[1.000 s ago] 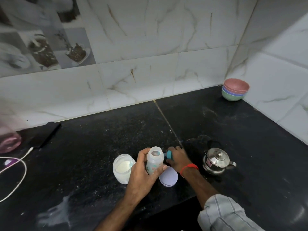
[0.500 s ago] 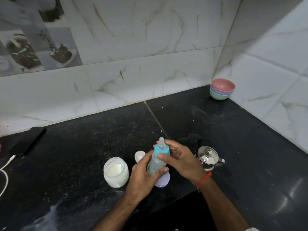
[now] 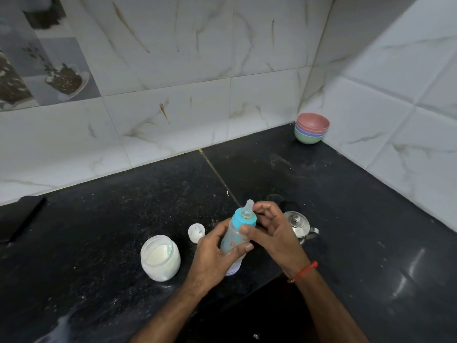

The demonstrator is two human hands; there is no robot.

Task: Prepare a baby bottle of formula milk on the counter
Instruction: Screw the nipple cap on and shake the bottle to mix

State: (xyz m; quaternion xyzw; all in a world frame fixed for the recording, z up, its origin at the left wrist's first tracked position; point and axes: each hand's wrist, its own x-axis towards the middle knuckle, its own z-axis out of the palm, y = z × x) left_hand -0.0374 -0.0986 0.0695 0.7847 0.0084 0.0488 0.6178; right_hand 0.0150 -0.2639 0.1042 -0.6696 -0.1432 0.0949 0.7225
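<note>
A clear baby bottle (image 3: 235, 237) with printed figures is held tilted above the black counter (image 3: 111, 219). My left hand (image 3: 212, 258) is wrapped around its body. On its neck sits a turquoise collar with a clear teat (image 3: 244, 217), and my right hand (image 3: 274, 233) grips that collar with thumb and fingers. An open jar of white formula powder (image 3: 160, 257) stands to the left. A small white cap (image 3: 196, 232) lies behind my left hand. A white lid (image 3: 233, 269) lies flat under the bottle, mostly hidden.
A small steel kettle (image 3: 300, 225) stands right behind my right hand. Stacked coloured bowls (image 3: 312, 128) sit in the far corner. A dark phone (image 3: 19, 219) lies at the left edge. White powder is smeared near the counter's front edge (image 3: 59, 328).
My right hand brought the turquoise collar with teat from the counter onto the bottle's neck. Both hands lifted the bottle and now hold it tilted. The view shifted left.
</note>
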